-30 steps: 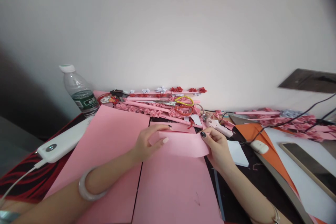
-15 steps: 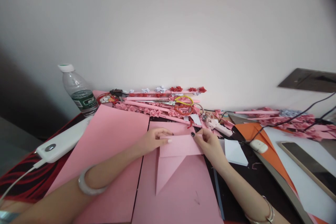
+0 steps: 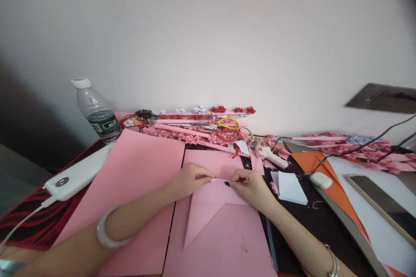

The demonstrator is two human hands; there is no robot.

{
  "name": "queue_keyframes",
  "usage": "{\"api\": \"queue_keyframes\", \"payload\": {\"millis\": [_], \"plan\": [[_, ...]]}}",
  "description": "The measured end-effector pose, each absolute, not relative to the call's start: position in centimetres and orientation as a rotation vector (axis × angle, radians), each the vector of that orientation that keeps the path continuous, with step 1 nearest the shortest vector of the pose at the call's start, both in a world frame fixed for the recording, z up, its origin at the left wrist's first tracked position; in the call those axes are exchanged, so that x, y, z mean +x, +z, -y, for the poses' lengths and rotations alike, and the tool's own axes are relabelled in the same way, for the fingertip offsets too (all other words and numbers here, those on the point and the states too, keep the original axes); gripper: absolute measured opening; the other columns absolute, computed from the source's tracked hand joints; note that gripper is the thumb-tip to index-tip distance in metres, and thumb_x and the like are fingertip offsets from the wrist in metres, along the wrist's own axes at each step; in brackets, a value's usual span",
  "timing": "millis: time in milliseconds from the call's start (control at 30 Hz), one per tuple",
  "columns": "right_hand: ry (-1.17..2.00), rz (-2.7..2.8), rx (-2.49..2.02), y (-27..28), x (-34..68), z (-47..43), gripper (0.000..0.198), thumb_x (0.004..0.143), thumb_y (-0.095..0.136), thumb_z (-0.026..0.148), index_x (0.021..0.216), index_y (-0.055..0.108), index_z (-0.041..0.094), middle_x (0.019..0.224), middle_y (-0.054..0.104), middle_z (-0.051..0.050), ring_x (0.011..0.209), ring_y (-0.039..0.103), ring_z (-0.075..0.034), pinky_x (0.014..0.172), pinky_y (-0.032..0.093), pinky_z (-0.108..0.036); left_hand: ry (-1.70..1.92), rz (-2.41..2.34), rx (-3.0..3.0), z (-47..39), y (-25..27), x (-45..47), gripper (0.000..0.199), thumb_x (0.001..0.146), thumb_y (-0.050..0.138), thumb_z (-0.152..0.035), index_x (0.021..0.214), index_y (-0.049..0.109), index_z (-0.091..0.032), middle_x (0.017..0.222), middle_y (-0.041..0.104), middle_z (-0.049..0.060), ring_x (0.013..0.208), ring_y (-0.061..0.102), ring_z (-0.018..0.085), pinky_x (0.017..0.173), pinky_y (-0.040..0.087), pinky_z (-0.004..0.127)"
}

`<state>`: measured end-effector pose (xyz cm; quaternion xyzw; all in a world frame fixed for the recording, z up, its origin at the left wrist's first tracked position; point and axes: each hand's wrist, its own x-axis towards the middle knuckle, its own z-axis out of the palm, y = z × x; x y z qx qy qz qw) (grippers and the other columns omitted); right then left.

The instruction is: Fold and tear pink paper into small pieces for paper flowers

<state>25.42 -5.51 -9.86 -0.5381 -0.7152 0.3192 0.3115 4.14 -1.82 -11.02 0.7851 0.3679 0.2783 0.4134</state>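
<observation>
Pinching pink paper (image 3: 207, 207), scissors (image 3: 212, 127) and flowers (image 3: 192, 139) behind

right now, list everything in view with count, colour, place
folded paper: 1, pink, between hands
large sheets: 2, pink, centre, left
bottle: 1, clear, back left
power bank: 1, white, left
scissors: 1, yellow-red handles, back centre
flowers: many, pink, red, white, back
glue gun: 1, pale pink, centre right
small papers: some, white, right
card: 1, orange, right
gadget: 1, white, on card
phone: 1, dark, far right
wall plate: 1, dark, right
cables: several, black right, white left
bangle: 1, white, left wrist
left hand: 1, pinching folded paper
right hand: 1, pinching folded paper
</observation>
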Motion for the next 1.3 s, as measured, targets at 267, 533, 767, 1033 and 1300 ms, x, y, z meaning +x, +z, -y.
{"api": "queue_keyframes", "payload": {"millis": [267,533,767,1033,1300], "plan": [[0.499,2.169,-1.239,-9.9,24.3,6.2,0.021,0.078,0.05,0.011,0.083,0.068,0.022,0.078,0.068,-0.002,0.074,0.059,-0.016,0.075,0.039,-0.029,0.772,-0.827,2.331,2.7,-11.6,5.1,0.02,0.083,0.049,-0.022,0.087,0.069,-0.02,0.085,0.07,0.002,0.077,0.063,0.015,0.074,0.043,0.023],[0.471,2.138,-1.361,-8.9,26.7,5.0,0.026,0.075,0.044,0.008,0.079,0.068,0.02,0.078,0.068,-0.004,0.073,0.06,-0.018,0.069,0.043,-0.028,0.822,-0.943,2.26,1.8,-11.0,4.4,0.023,0.083,0.046,-0.022,0.081,0.069,-0.02,0.08,0.07,0.001,0.072,0.063,0.016,0.067,0.044,0.023],[0.307,1.865,-1.511,-8.0,28.4,4.2,0.021,0.079,0.046,0.021,0.089,0.064,0.019,0.086,0.067,-0.006,0.078,0.059,-0.02,0.07,0.043,-0.03,0.845,-1.034,2.118,1.0,-10.4,3.7,0.02,0.078,0.05,-0.019,0.077,0.069,-0.018,0.077,0.07,0.001,0.07,0.062,0.016,0.063,0.043,0.021],[0.78,2.021,-1.358,-8.3,25.9,5.6,0.022,0.08,0.045,0.022,0.065,0.06,0.017,0.062,0.06,0.0,0.057,0.05,-0.013,0.052,0.036,-0.022,0.72,-0.853,1.988,1.8,-10.2,4.2,0.019,0.078,0.051,-0.022,0.082,0.068,-0.015,0.082,0.069,0.003,0.075,0.062,0.016,0.067,0.046,0.021],[0.717,1.894,-1.441,-7.4,28.2,4.2,0.022,0.077,0.048,0.028,0.06,0.057,0.016,0.057,0.051,0.001,0.054,0.042,-0.012,0.05,0.031,-0.023,0.863,-1.008,1.877,-0.1,-10.9,2.9,0.021,0.078,0.052,-0.03,0.074,0.066,-0.015,0.071,0.067,0.003,0.068,0.062,0.016,0.065,0.048,0.024]]}}
